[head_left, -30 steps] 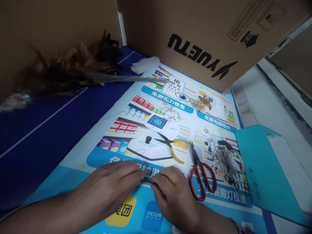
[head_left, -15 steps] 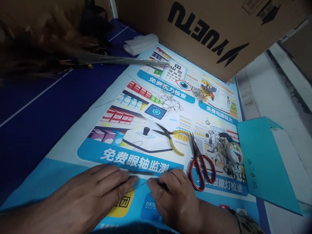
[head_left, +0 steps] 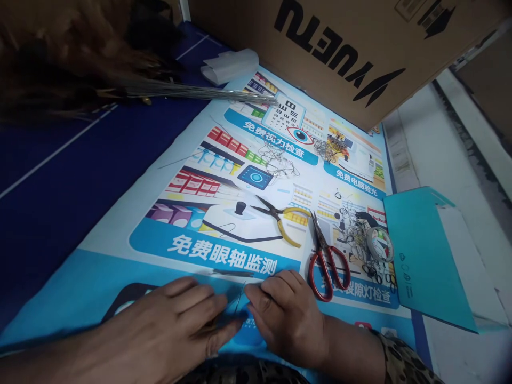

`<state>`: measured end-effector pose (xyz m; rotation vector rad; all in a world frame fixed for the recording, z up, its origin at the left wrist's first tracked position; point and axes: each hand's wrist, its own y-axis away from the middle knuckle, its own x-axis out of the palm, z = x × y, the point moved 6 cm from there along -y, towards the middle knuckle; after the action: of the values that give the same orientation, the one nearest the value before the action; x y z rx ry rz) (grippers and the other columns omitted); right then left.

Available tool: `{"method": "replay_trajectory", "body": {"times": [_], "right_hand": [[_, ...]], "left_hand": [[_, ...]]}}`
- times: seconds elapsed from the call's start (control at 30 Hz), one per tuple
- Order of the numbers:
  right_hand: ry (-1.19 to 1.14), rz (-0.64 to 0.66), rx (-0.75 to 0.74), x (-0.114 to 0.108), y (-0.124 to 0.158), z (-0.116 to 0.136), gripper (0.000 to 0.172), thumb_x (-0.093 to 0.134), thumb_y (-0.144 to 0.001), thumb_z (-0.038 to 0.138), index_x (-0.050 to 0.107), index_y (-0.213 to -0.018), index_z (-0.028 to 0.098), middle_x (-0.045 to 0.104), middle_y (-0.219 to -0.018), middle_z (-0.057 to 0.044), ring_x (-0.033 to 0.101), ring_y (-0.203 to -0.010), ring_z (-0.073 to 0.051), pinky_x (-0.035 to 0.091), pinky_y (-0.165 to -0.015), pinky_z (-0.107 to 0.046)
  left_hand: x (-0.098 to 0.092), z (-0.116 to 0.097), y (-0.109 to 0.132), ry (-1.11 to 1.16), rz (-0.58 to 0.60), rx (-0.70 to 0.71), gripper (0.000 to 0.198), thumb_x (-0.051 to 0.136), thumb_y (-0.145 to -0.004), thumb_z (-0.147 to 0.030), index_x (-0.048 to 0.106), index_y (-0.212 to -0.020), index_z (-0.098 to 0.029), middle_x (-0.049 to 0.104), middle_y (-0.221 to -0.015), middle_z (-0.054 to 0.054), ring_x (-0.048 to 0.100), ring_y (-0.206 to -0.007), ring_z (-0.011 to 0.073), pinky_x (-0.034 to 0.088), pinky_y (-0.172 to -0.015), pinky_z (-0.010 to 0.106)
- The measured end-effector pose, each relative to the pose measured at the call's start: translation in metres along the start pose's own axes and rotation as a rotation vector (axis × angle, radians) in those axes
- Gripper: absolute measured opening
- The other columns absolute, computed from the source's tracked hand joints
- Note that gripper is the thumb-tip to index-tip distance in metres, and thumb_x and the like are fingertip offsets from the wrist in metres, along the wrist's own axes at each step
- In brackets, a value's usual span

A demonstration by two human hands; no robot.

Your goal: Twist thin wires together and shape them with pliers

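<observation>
Both my hands rest on a printed blue poster point(head_left: 120, 277) at the near edge. My left hand point(head_left: 176, 325) has its fingers pressed together in a pinch on a thin wire point(head_left: 239, 300) that curves up between the hands. My right hand point(head_left: 286, 314) is closed too, its fingertips gripping the same wire from the right. A short dark strip point(head_left: 232, 272) lies on the poster just beyond my fingers. Red-handled scissors point(head_left: 326, 256) lie right of my right hand, and yellow-handled pliers point(head_left: 280, 220) lie a little farther off.
A feather duster point(head_left: 80, 69) with a long metal handle lies at the far left. A large cardboard box point(head_left: 360, 48) stands at the back. Tangles of wire point(head_left: 280, 162) and a tape roll point(head_left: 380, 244) sit on the poster. A teal box point(head_left: 420, 261) lies at the right.
My hands have drawn back toward me and slightly apart. The wire between them has bent upward. The dark strip now lies free on the poster beyond my fingers.
</observation>
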<state>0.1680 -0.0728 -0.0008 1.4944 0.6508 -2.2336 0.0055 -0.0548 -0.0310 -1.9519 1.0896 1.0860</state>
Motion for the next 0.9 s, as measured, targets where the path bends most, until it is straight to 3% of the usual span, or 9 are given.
{"method": "replay_trajectory", "body": {"times": [0.1,0.33,0.6,0.8,0.9], "right_hand": [[-0.002,-0.002,-0.010,-0.001,0.000,0.001,0.025,0.053,-0.090,0.017,0.060,-0.114,0.013,0.062,-0.084,-0.005,0.050,-0.074,-0.020,0.038,-0.065,-0.037],[-0.008,-0.043,-0.046,0.001,0.003,0.001,0.021,0.054,-0.089,0.017,0.062,-0.108,0.014,0.062,-0.080,-0.004,0.049,-0.072,-0.019,0.036,-0.063,-0.036],[-0.034,-0.030,-0.043,0.000,0.002,0.003,0.011,0.054,-0.091,0.021,0.064,-0.092,0.016,0.058,-0.074,-0.002,0.045,-0.067,-0.018,0.033,-0.061,-0.035],[-0.023,0.014,0.002,0.003,0.000,0.003,0.025,0.053,-0.094,0.024,0.060,-0.116,0.016,0.061,-0.086,-0.005,0.049,-0.075,-0.020,0.037,-0.068,-0.035],[0.023,0.034,0.008,0.005,-0.001,0.002,0.028,0.054,-0.093,0.026,0.059,-0.119,0.017,0.058,-0.084,-0.005,0.048,-0.073,-0.020,0.036,-0.066,-0.036]], "left_hand": [[0.006,-0.004,-0.001,-0.018,0.013,0.079,0.037,0.064,-0.088,-0.039,0.060,-0.125,-0.037,0.071,-0.102,0.000,0.058,-0.088,0.0229,0.039,-0.085,0.038],[-0.002,0.002,0.003,0.001,-0.087,0.126,0.035,0.062,-0.089,-0.043,0.063,-0.122,-0.033,0.071,-0.107,0.000,0.058,-0.093,0.0214,0.037,-0.088,0.036],[-0.008,0.006,0.005,0.016,-0.110,0.153,0.036,0.059,-0.093,-0.041,0.061,-0.127,-0.031,0.070,-0.121,-0.002,0.059,-0.104,0.0202,0.036,-0.097,0.035],[-0.004,0.008,0.007,0.024,-0.096,0.150,0.039,0.062,-0.092,-0.038,0.060,-0.130,-0.030,0.070,-0.122,-0.002,0.060,-0.105,0.0205,0.037,-0.097,0.037],[-0.003,0.007,0.007,0.014,-0.088,0.168,0.035,0.061,-0.092,-0.034,0.061,-0.127,-0.030,0.071,-0.120,-0.001,0.061,-0.102,0.0209,0.039,-0.096,0.037]]}}
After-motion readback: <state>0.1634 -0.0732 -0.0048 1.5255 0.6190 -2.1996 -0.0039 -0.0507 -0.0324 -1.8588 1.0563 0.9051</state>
